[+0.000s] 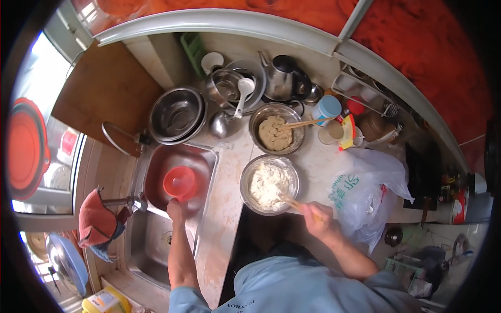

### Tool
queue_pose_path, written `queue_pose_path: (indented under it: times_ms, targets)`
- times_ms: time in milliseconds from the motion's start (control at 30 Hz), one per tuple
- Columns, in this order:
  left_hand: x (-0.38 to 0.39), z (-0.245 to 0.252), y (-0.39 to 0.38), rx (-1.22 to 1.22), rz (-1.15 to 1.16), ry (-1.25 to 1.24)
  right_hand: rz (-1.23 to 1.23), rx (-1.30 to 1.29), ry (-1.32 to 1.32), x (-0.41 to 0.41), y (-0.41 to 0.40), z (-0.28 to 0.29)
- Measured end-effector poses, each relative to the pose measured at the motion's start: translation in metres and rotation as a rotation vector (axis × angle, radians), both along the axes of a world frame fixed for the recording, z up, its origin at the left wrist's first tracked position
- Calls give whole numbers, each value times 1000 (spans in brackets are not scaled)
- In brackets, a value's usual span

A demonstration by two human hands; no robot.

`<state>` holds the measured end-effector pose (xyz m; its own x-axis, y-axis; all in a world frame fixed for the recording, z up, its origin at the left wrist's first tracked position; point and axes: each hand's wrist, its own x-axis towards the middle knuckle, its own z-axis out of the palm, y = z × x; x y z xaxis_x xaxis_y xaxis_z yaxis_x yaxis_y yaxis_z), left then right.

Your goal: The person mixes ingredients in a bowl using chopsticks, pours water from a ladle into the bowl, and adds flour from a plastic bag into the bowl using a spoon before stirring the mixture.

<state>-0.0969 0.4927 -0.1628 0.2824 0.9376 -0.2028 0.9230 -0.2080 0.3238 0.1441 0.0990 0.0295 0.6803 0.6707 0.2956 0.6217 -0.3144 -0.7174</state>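
Note:
My left hand [175, 210] grips the near side of a red plastic cup [179, 182] over the far basin of a stainless steel sink [213, 164]. What the cup contains is hard to make out. In my right hand [321, 221] is a pair of wooden chopsticks [291, 201], tips in a crumbly flour mixture [268, 184]. That mixture fills a metal bowl [296, 178] at the counter's front edge. Just behind it, a second metal bowl [255, 117] contains beige dough or batter [274, 135], with other chopsticks [307, 124] stuck in it.
Nested metal basins [156, 113], a pot [217, 88] with a white ladle [245, 88], and an electric kettle [280, 82] crowd the back. A blue-lidded jar [328, 107] and a plastic bag [364, 195] stand at right. Cloths [98, 219] hang near the faucet [137, 201].

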Motion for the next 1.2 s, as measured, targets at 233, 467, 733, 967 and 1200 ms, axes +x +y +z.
queue_pose_path:
  times_ms: [233,467,733,967,1200]
  targets:
    - [-11,-14,-4,-127,-21,-390,9,102,-112,4,18,-18]
    - [-5,67,-60,-327,185,-695,-28,65,-145,7,10,-42]
    - [10,156,-135,-486,111,-813,-56,125,-11,4,-11,-39]
    - [32,174,-176,-457,26,-761,-124,230,101,-15,-19,-51]
    - [46,158,-182,-249,-137,-659,-142,248,135,-12,-24,-58]
